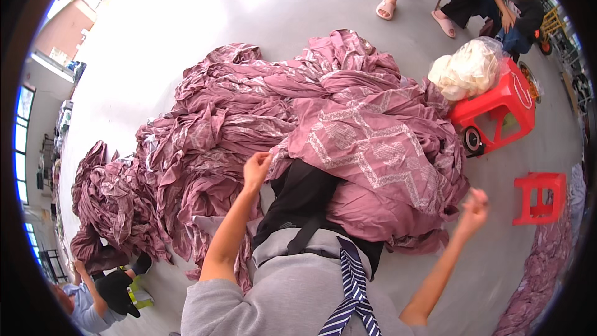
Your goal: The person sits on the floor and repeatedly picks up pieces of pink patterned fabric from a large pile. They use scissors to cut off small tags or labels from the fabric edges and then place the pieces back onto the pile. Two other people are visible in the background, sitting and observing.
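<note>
Patterned pink cloth (385, 149) lies across the person's legs and is heaped in folds on the floor (249, 18) ahead and to the left. The left hand (256, 168) is at the left edge of the portion over the legs, its grip curled and fingertips together; whether they pinch the edge cannot be told. The right hand (474, 208), blurred, is raised just beside the cloth's right side, its fingers curled; whether its grip is clamped on anything cannot be told. The material looks soft and limp, probably light in a single layer but heavy and dragging as a heap; it is unlikely to be fragile or very slippery, though it creases readily. A free edge, taken between thumb and fingers, seems the best hold; buried folds would be harder to separate. No writing is legible: the cloth bears white zigzag bands and hatched motifs, and a pale mark on the black trousers (298, 196) is too small to read.
</note>
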`<state>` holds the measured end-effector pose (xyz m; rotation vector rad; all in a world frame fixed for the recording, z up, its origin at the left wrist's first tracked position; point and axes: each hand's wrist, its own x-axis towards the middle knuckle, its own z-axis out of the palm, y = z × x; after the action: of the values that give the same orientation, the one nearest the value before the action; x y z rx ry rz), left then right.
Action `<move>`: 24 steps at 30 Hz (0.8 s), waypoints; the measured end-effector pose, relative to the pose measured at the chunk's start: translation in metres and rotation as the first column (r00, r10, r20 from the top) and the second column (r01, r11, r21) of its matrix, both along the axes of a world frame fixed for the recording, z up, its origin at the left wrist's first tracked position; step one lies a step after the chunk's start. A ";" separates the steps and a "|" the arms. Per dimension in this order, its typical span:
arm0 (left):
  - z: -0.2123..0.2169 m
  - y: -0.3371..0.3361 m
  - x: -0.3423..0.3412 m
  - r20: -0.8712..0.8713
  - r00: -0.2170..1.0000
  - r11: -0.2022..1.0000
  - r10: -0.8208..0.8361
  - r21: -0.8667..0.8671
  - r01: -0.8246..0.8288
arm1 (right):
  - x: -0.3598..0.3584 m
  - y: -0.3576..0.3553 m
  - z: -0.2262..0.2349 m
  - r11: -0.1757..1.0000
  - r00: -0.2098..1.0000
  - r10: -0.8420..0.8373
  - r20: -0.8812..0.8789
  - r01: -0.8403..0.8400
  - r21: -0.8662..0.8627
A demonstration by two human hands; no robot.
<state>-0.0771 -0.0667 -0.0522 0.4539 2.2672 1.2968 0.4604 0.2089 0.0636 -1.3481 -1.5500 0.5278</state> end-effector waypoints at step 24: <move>-0.022 0.081 0.013 0.588 0.809 0.981 0.022 0.143 -0.131 | -0.176 -0.090 0.011 0.703 0.626 0.710 0.324 -0.597 -0.387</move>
<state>-0.0639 0.0144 -0.0746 -0.0009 1.6703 1.4431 0.2848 0.1184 0.0749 -1.0735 -2.4791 0.9292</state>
